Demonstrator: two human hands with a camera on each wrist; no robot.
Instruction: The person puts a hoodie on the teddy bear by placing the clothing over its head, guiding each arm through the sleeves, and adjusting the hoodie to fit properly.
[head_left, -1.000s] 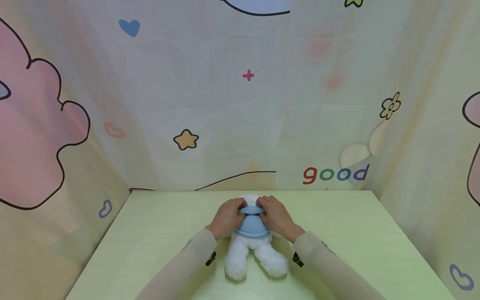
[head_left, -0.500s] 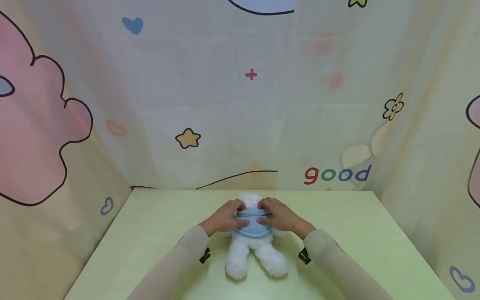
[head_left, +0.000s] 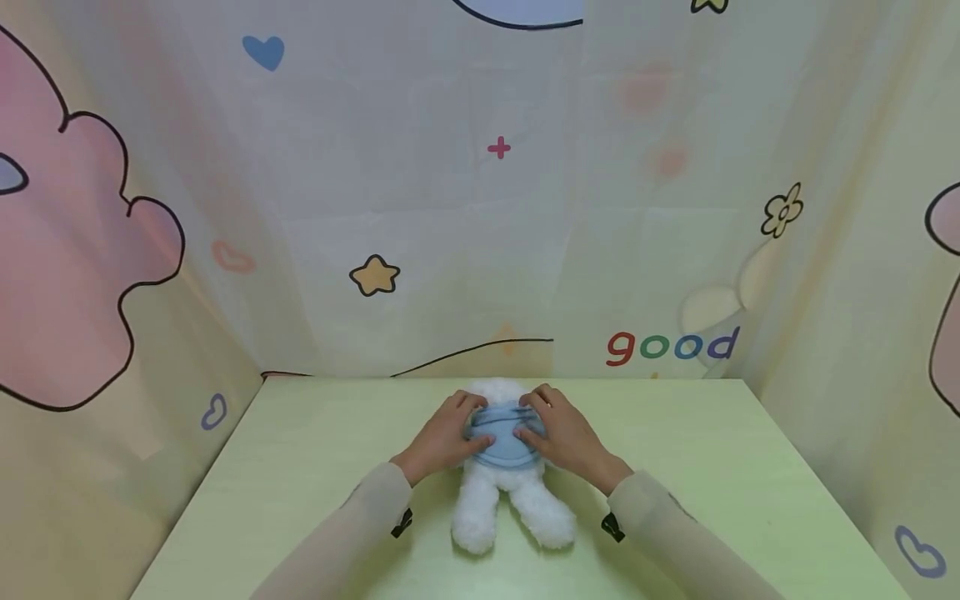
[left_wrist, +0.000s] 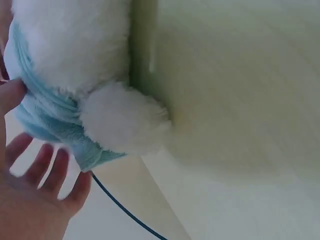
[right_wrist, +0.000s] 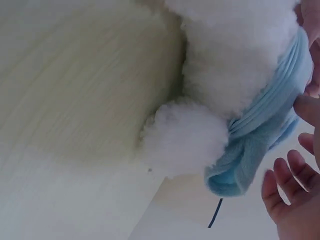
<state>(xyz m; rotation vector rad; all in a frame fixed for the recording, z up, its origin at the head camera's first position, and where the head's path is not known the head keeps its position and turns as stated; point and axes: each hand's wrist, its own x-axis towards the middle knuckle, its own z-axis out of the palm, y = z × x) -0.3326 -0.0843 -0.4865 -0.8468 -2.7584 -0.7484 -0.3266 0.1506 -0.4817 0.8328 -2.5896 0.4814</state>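
Observation:
A white plush toy [head_left: 476, 508] lies on its back on the pale green table, legs toward me, wearing a blue garment [head_left: 506, 446]. My left hand [head_left: 444, 432] lies at the garment's left side, thumb over its front and fingertips near the neck edge. Opposite it, my right hand [head_left: 567, 433] touches the right side in much the same way. In the left wrist view, the spread fingers [left_wrist: 56, 170] sit apart from the cloth's lower edge while the thumb touches it. The right wrist view has spread fingers [right_wrist: 287, 177] likewise beside the cloth. The toy's face is hidden.
The table [head_left: 322, 450] reaches back to a printed curtain [head_left: 450, 208] and is flanked by curtains on both sides. Dark clips [head_left: 613, 527] hang at the sleeve cuffs. A fluffy limb [right_wrist: 185, 140] of the toy sticks out on the right.
A second ago both hands pinched the garment's neck edge; the thumbs have since come off that edge and spread onto its front. The garment and toy have shifted slightly away from me.

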